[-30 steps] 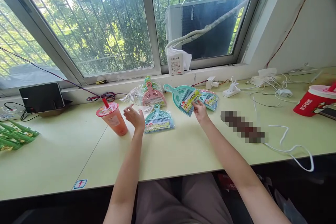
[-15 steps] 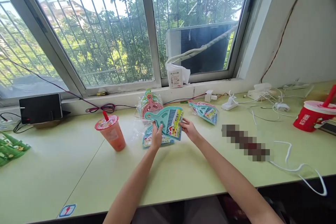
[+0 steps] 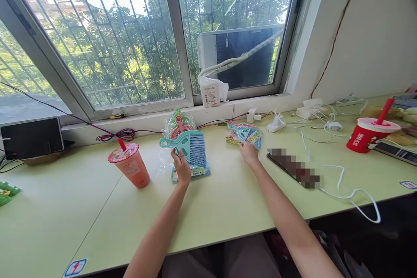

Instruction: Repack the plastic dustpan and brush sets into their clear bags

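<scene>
Near the orange cup, the left hand clasps a teal dustpan (right hand: grip unclear).

person's hands: two | dustpan-and-brush sets: at least five, overlapping piles hiding the exact number | drink cups: two, one orange cup, one red cup | red straws: two | upright tablet: one | phone-like slabs: two | stickers: two | printed white pack: one | bundled wire coil: one | outdoor air-conditioning unit: one

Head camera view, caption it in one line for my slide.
Left hand holding a teal brush-and-dustpan set, right hand at a pile of similar sets.
</scene>
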Motion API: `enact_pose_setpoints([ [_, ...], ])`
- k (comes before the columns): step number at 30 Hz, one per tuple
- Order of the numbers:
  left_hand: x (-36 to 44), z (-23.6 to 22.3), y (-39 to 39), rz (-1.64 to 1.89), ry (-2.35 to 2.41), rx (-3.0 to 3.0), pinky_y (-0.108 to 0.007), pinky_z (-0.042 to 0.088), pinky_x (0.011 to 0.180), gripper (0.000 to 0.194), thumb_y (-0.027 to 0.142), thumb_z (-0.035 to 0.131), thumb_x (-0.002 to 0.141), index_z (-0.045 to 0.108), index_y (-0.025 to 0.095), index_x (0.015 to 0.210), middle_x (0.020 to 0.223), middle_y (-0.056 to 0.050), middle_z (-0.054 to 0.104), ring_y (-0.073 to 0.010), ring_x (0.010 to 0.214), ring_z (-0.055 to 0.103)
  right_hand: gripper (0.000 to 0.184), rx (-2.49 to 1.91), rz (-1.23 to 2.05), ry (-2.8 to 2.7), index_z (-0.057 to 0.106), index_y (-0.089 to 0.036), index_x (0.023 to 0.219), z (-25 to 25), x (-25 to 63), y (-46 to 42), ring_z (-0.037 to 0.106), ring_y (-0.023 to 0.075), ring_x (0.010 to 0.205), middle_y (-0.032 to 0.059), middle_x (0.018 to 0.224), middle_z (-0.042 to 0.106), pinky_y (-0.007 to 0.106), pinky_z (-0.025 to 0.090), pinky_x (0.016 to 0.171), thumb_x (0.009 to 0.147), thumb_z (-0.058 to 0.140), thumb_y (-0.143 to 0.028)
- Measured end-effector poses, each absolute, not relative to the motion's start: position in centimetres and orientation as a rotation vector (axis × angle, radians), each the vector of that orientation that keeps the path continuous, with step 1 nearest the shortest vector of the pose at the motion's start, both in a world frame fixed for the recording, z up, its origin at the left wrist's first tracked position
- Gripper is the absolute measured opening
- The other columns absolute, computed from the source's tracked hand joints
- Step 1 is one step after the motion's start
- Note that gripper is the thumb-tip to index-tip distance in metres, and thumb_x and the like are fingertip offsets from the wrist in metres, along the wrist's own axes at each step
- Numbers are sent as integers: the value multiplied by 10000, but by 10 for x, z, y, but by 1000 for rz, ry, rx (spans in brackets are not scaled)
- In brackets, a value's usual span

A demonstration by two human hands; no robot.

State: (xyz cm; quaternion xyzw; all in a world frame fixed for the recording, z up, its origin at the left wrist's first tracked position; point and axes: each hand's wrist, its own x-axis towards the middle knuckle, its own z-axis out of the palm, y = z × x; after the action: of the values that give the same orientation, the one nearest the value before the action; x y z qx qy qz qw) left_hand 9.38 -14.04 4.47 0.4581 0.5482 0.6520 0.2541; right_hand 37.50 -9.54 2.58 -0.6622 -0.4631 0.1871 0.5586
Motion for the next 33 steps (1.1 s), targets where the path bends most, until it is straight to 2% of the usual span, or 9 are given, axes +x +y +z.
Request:
enact_pose_setpoints([
  [2,97,41,-142,1764,1528,1345,-363,365,1023,372,483,346,953,424,282,1255,1183,-84,583,-240,1185,524,47,-1395,388,-1210,673,-226,779,31,352,-103,553,169,582,2,612,591,311,454,695,772,627,-229],
  [5,108,33,-148,1735,1466,1558,-372,388,989,364,464,383,944,454,257,1236,1167,-108,597,-255,1137,553,214,-1080,529,-1427,666,-251,989,38,298,-125,521,139,560,9,814,622,286,444,635,809,592,-339],
  [8,118,24,-159,1691,1334,1829,-382,440,886,400,462,422,931,452,223,1251,1092,-129,621,-262,1000,596,309,-1010,443,-1597,621,-271,1072,40,255,-150,545,155,692,34,995,584,283,445,654,765,626,-309],
  [14,122,21,-162,1605,1131,2215,-345,464,722,388,449,408,938,525,163,1173,906,-109,641,-211,778,595,119,-1014,252,-1619,604,-202,810,52,261,-156,483,144,674,26,872,516,278,409,619,696,623,-229],
  [17,114,27,-148,1663,1191,2051,-348,467,771,423,493,420,922,566,188,1176,959,-101,660,-221,854,610,146,-892,441,-1676,575,-190,717,66,283,-148,438,113,601,2,792,481,264,379,560,653,674,-276],
  [21,78,42,-121,1927,1442,1540,-345,441,861,440,501,385,925,605,178,1128,1026,-101,655,-221,965,584,316,-805,818,-1607,596,-195,755,85,318,-144,431,112,552,-11,691,467,257,353,501,776,584,-510],
  [25,34,52,-97,1856,1373,1303,-287,447,736,399,534,496,840,635,162,882,797,-42,628,-172,778,563,400,-1164,435,-1590,649,-188,762,95,352,-141,531,150,654,44,785,592,278,401,584,803,561,-575],
  [29,21,46,-87,1457,1307,1304,-281,420,638,355,505,611,731,612,154,677,616,-10,559,-161,639,526,339,-1952,24,-1843,713,-156,759,86,369,-136,640,284,890,142,866,686,360,447,764,775,661,-491],
  [33,33,40,-93,1243,1669,1730,-303,419,716,255,375,560,795,661,168,686,678,-44,622,-208,740,574,397,-2374,0,-1953,717,-78,1000,66,365,-127,648,340,1002,237,1007,692,390,467,801,810,668,-423],
])
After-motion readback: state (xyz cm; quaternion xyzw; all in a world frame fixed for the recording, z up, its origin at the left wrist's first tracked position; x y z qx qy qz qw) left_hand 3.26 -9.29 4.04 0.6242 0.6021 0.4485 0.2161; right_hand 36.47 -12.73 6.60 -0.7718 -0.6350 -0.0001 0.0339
